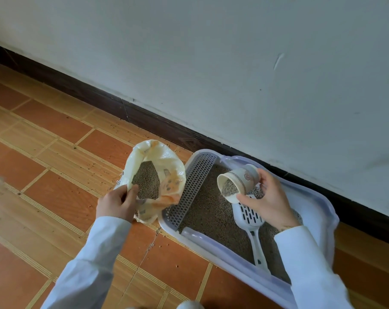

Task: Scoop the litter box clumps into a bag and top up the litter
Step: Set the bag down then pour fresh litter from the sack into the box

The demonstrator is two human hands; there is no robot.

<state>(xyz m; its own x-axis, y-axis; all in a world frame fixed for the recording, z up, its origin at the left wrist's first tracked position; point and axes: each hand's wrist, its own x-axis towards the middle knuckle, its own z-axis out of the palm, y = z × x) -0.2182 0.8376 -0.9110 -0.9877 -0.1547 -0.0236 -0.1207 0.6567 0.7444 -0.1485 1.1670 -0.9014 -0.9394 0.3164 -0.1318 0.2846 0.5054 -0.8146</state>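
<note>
Litter box point(318, 210) on tiled floor point(55, 134) against wall. Right hand point(269, 201) grips tilted cup point(238, 181) of litter over the box's far end, above slotted scoop point(251, 221) lying in litter. Left hand point(117, 204) pinches litter bag point(166, 161) rim beside box.

Box point(318, 204) is smooth glossy plastic, same for the slotted scoop point(250, 216); bag point(164, 157) looks like crinkly woven plastic, litter point(211, 215) coarse and grainy, floor point(55, 130) tile, slightly shiny
</note>
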